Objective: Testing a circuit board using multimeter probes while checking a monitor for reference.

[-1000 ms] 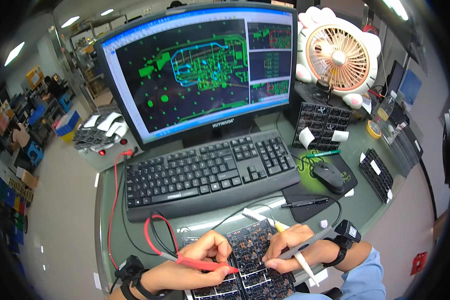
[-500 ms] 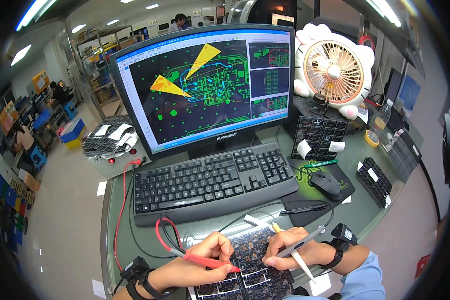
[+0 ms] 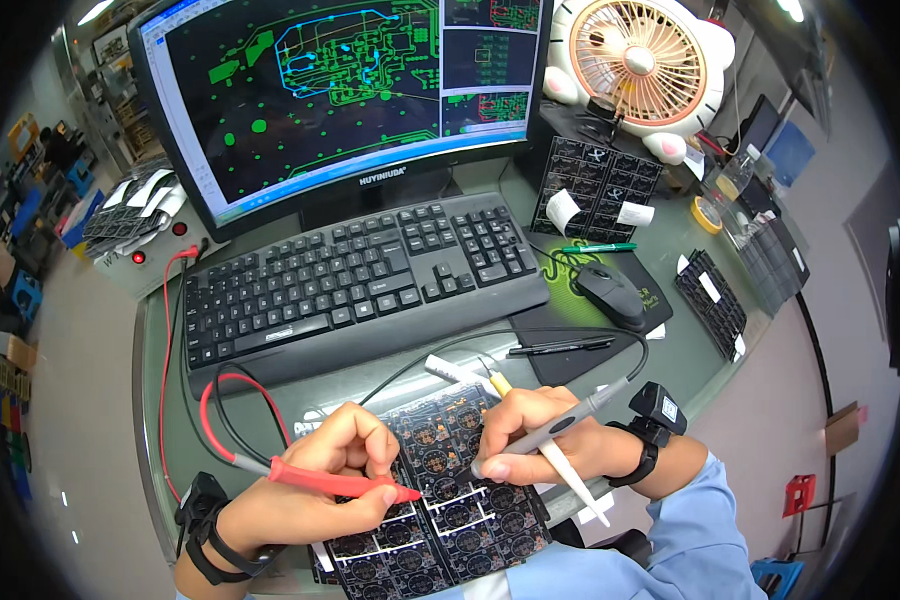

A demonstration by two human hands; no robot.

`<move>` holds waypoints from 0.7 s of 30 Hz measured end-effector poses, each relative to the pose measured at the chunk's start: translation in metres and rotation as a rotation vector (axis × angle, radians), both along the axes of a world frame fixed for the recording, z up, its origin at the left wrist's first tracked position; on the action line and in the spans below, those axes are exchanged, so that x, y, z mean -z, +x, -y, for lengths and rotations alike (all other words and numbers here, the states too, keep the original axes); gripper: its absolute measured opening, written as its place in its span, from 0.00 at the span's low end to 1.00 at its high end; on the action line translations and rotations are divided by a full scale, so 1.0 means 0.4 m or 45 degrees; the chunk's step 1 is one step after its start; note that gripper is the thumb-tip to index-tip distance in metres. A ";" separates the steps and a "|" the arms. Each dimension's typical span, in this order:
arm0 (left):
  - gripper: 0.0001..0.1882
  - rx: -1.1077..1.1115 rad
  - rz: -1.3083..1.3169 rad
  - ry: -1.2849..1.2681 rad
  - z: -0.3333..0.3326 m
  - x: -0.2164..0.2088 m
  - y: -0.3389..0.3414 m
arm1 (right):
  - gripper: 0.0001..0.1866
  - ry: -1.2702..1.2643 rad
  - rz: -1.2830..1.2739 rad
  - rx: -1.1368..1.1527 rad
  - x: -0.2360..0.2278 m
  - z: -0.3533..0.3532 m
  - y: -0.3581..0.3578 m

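Note:
My left hand (image 3: 310, 512) is closed around a red test probe (image 3: 320, 482), whose tip points down at the middle of a black circuit board panel (image 3: 440, 460). My right hand (image 3: 545, 440) grips a grey test probe (image 3: 560, 425) like a pen, its tip end low over the same panel, right of the red one. Also caught in the right hand is a slim white tool (image 3: 570, 470) with a yellow collar and a thin metal point. Whether either tip touches the board I cannot tell. The panel lies tilted near my body, its copper-coloured patterns partly hidden by my hands.
Beyond the panel is a black keyboard (image 3: 350, 285), under a monitor (image 3: 315, 110) with a green circuit layout. A mouse (image 3: 610, 295), green pen (image 3: 598, 247) and black pens (image 3: 560, 347) lie right. Farther back are a fan (image 3: 642, 65) and a standing board panel (image 3: 595, 190). Probe cables cross the desk.
My view has tilted down, so monitor and keyboard sit higher and more of the panel shows. The yellow highlight wedges on the screen are gone. Both hands keep their probes, tips still close together.

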State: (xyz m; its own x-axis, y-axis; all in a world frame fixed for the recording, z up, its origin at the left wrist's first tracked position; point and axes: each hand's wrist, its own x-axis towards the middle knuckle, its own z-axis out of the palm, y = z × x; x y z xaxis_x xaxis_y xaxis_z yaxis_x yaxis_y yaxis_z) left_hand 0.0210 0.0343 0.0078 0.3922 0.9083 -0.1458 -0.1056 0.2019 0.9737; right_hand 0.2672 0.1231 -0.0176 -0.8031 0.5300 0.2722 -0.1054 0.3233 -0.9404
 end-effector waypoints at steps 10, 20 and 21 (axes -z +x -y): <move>0.18 -0.173 0.248 -0.063 -0.007 0.008 -0.001 | 0.14 -0.063 -0.055 0.060 0.025 0.012 0.003; 0.17 -0.180 0.071 0.112 -0.005 0.016 0.002 | 0.12 -0.031 0.028 0.045 0.008 0.016 0.008; 0.16 -0.129 0.052 0.179 -0.004 0.019 0.002 | 0.12 -0.036 0.027 0.043 0.008 0.015 0.002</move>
